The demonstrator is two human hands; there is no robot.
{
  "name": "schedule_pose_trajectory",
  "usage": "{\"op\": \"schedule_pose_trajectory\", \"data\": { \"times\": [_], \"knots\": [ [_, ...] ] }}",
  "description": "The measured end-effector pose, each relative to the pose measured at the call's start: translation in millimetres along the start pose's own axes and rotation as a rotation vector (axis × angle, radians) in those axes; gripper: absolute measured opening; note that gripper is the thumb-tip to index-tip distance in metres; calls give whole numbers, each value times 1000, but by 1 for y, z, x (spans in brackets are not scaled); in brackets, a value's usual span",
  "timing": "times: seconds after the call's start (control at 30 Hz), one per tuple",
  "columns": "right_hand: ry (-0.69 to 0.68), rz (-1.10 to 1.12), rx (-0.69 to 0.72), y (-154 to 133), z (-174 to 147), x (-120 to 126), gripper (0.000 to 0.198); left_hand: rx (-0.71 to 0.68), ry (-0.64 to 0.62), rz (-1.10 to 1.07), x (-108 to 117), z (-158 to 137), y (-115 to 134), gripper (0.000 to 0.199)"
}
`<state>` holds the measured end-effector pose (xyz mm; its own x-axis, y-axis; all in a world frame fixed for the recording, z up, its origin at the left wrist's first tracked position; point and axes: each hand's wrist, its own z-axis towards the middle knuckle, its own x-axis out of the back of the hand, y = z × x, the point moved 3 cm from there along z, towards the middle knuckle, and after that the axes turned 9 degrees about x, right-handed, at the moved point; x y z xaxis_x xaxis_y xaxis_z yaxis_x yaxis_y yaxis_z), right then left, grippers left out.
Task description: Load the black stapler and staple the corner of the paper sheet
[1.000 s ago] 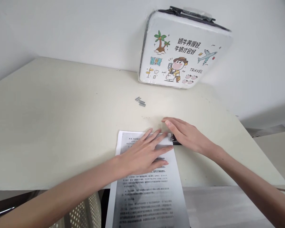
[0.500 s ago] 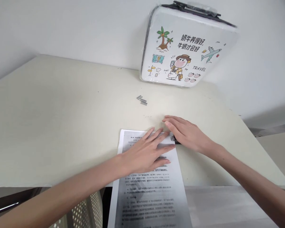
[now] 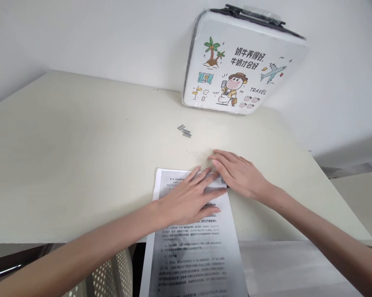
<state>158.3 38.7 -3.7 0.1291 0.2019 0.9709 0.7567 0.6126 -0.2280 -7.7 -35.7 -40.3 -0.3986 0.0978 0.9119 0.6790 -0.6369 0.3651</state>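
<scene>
A printed sheet of paper point(image 3: 192, 255) lies at the table's front edge, its lower part extending past the edge. Flat on its upper part rests my left hand point(image 3: 188, 198), fingers spread, holding the sheet down. At the sheet's top right corner my right hand point(image 3: 238, 173) is cupped over a small dark stapler point(image 3: 223, 181), pressing from above with the fingers close together. Only a dark metallic bit of the stapler shows; the palm and fingers hide the rest. Several short strips of staples point(image 3: 184, 131) lie beyond the hands.
A white cartoon-printed case point(image 3: 229, 62) with a black handle, wrapped in clear plastic, stands at the back against the wall. The pale table point(image 3: 65, 156) stretches wide to the left. Below its front edge is a perforated chair point(image 3: 111, 272). Tiny loose bits point(image 3: 191, 152) lie near the sheet.
My right hand has shifted slightly left and covers more of the stapler. My left hand stays flat on the paper. The view has moved a little.
</scene>
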Motion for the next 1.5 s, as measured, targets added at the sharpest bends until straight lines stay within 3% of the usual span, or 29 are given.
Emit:
{"op": "schedule_pose_trajectory", "data": {
  "times": [0.43,0.57,0.7,0.87,1.2,1.37,1.5],
  "knots": [
    [130,-344,21,-12,7,-23,51,4,-19,-9,3,-1,1,50],
    [163,-182,14,-9,3,-10,51,7,-22,-8,5,-1,0,50],
    [307,91,55,3,-18,9,51,14,-34,-15,11,-6,-6,48],
    [306,84,178,27,-59,4,34,9,-29,-5,24,-10,-17,47],
    [410,224,-51,74,-109,-4,32,51,-57,129,51,-8,-41,50],
    [472,358,-154,87,-129,-11,36,173,-39,165,69,-41,-67,60],
    [504,530,-185,92,-139,-13,35,251,-68,196,83,-82,-79,82]
  ]
}}
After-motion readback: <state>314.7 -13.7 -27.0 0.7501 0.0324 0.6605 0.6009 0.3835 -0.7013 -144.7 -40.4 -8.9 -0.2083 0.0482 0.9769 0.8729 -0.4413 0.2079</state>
